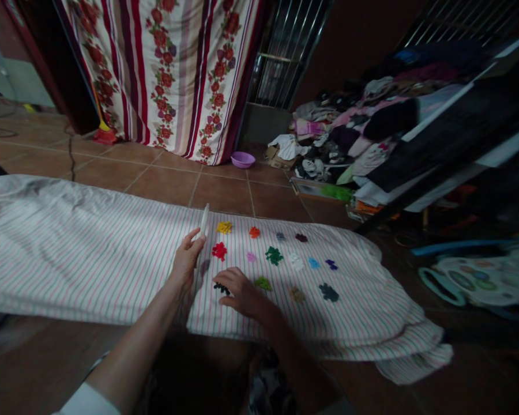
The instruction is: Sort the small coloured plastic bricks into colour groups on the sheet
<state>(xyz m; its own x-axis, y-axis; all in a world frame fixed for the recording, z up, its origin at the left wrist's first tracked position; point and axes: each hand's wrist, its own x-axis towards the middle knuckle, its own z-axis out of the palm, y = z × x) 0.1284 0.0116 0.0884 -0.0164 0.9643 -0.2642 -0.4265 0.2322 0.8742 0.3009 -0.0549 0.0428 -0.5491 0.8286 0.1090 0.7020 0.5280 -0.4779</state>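
Observation:
My left hand is closed around a thin white object, seen almost edge-on, so its exact kind is unclear. Curved over a pile of small black pieces is my right hand, its thumb apart from the fingers; no piece is visible in its grasp. Close by lie piles of red pieces, yellow pieces, lime green pieces, pink pieces and dark green pieces. The pieces are too small to name.
More piles, such as orange, white, tan and dark grey pieces, lie on the striped cloth. Beyond are a purple basin, a floral curtain and heaped clothes.

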